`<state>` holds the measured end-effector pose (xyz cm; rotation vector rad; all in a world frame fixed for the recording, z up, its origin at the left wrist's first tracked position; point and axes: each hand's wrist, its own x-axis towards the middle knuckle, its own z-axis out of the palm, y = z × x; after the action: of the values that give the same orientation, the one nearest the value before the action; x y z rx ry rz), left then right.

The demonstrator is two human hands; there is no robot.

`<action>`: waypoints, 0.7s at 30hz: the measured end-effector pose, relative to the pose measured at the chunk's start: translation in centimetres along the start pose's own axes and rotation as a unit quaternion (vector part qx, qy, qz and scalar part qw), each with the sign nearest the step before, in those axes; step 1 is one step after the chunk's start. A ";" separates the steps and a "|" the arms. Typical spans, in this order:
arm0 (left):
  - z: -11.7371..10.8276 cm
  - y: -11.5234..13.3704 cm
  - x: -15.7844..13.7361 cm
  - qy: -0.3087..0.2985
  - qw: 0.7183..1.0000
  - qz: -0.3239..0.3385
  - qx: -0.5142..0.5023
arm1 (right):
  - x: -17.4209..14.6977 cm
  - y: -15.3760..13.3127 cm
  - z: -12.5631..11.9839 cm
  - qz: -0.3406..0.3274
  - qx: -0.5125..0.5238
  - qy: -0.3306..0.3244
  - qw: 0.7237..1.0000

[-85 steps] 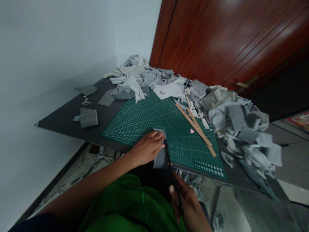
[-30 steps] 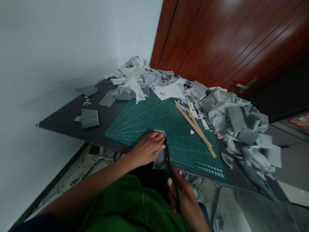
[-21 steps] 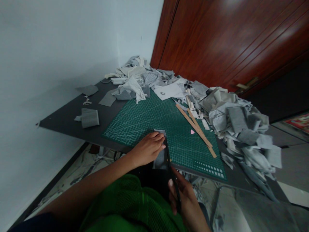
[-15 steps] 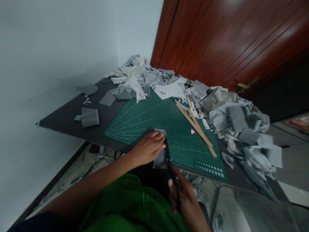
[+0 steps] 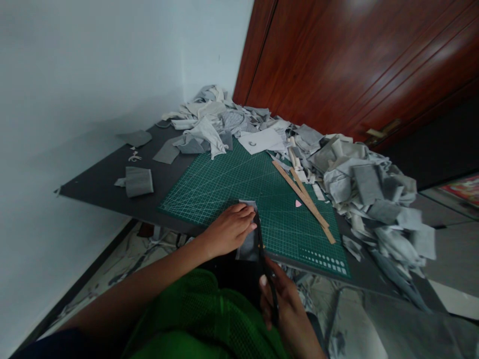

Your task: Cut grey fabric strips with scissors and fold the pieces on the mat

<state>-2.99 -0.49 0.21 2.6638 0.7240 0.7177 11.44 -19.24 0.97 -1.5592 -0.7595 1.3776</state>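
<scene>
A small strip of grey fabric (image 5: pixel 247 248) lies across the front edge of the green cutting mat (image 5: pixel 232 172), its near end hanging over the edge. My left hand (image 5: pixel 232 227) holds it down, fingers together and bent over its upper part. In my right hand (image 5: pixel 280 295) is a pair of black scissors (image 5: pixel 261 234), with my fingers wrapped round the handles. The blades point away from me and run along the right side of the fabric, close to my left fingertips. Whether the blades are fully closed is hard to make out.
Heaps of grey and white fabric scraps (image 5: pixel 339 164) line the back and right of the dark table (image 5: pixel 101 187). Two wooden strips (image 5: pixel 302 194) and a pink chip (image 5: pixel 298 203) lie on the mat. A folded grey piece (image 5: pixel 139 181) is at left. Behind stands a brown door (image 5: pixel 337 60).
The scissors' handles and my right hand have shifted very slightly left and up. My left hand stays in place on the fabric.
</scene>
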 end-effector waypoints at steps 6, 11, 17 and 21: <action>-0.2 0.1 0.0 -0.005 1.000 -0.002 -0.006 | -0.1 0.1 -0.1 -0.002 -0.008 0.007 1.000; -0.2 0.1 0.0 -0.002 1.000 -0.001 -0.003 | -0.1 0.3 -0.3 -0.010 -0.022 0.015 1.000; -0.2 0.1 0.0 -0.006 1.000 0.001 -0.003 | -0.1 0.2 -0.4 -0.013 -0.033 0.005 0.999; -0.1 0.1 0.0 0.000 1.000 0.000 -0.003 | -0.2 0.1 -0.3 -0.013 -0.034 -0.002 0.999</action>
<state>-2.99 -0.53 0.35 2.6579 0.7203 0.7191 11.67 -19.54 1.02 -1.5942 -0.8348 1.3478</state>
